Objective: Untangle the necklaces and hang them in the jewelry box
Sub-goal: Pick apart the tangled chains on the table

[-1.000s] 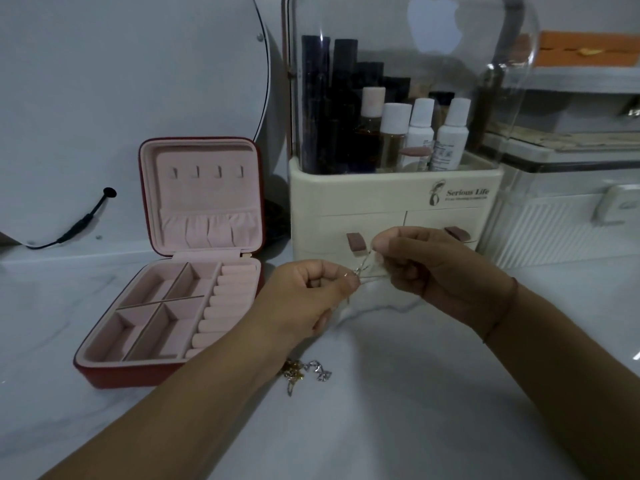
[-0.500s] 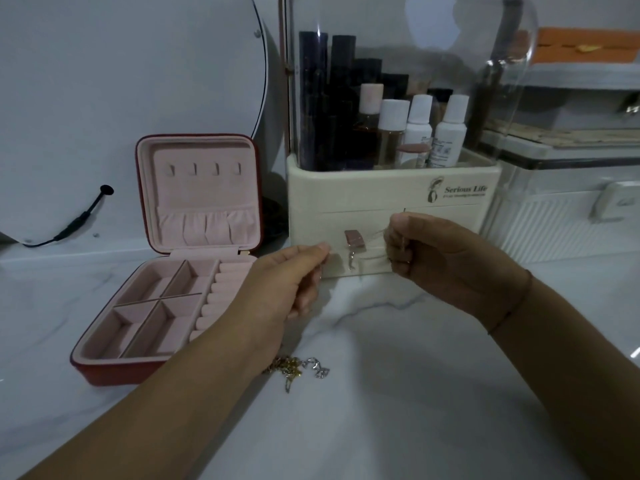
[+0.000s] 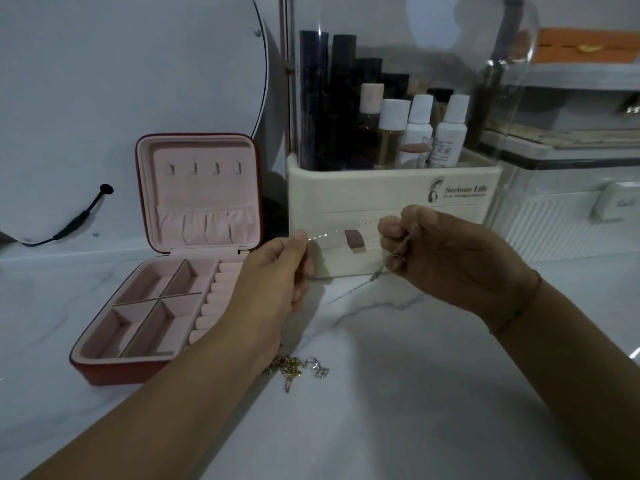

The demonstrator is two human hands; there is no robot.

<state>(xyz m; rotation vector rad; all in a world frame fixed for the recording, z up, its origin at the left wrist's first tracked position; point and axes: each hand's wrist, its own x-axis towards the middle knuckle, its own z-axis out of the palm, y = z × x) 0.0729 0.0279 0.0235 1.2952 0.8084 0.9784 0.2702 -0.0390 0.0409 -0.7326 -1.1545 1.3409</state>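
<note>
On the white marble-veined table (image 3: 398, 410), a tangled heap of gold and silver chains (image 3: 298, 368) lay partly hidden by the left forearm. Above it, the left hand (image 3: 277, 275) pinched one end of a thin silver chain necklace (image 3: 341, 231), and the right hand (image 3: 446, 261) pinched it further along. The necklace ran nearly level from left to right, rising slightly, its fine links glinting. A loose tail hung below the right hand. Left of the hands stood the open red jewelry box with pink lining (image 3: 114, 374), lid upright. Behind the necklace stood a cream cosmetic organiser with clear dome lid (image 3: 391, 188).
</note>
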